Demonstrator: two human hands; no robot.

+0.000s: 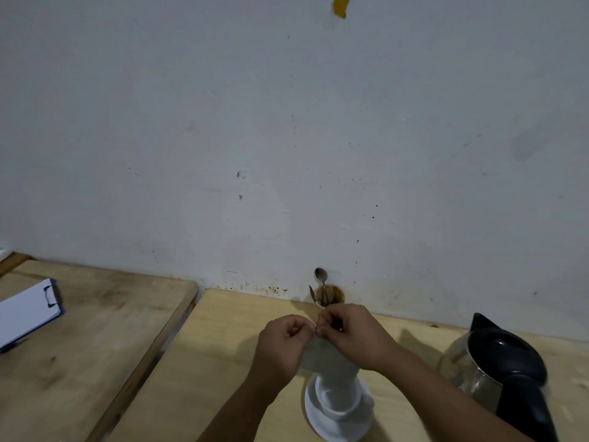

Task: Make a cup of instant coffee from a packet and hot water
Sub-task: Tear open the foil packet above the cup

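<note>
Wall (287, 122): a pale, scuffed wall is filling most of the view, rising behind the tables; a small yellow scrap (340, 6) is sticking to it near the top.
Left table (95, 346): a worn wooden top is lying at the left, set apart from the right one by a narrow gap.
Right table (216, 352): a lighter wooden top is carrying the coffee things, its far edge meeting the wall.
Kettle (503, 371): a glass-bodied kettle with a black lid and handle is standing at the near right, well apart from the hands.
Clipboard (25, 314): a dark-edged board with white paper is lying at the far left of the left table, partly cut off by the frame.
Saucer (318, 422): a white saucer is sitting on the right table, near and below the hands.
Cup (338, 397): a white cup is standing on the saucer, directly under the packet.
Packet (325, 355): a pale grey sachet is hanging upright between the hands, its lower end over the cup's mouth.
Left hand (283, 342): curled, its thumb and fingers are pinching the packet's top left corner.
Right hand (350, 333): curled, its fingertips are pinching the packet's top edge, touching the left hand.
Spoon holder (333, 295): a small brown container is standing against the wall just beyond the hands.
Spoons (321, 275): metal spoons are sticking up out of the holder, bowls upward.
</note>
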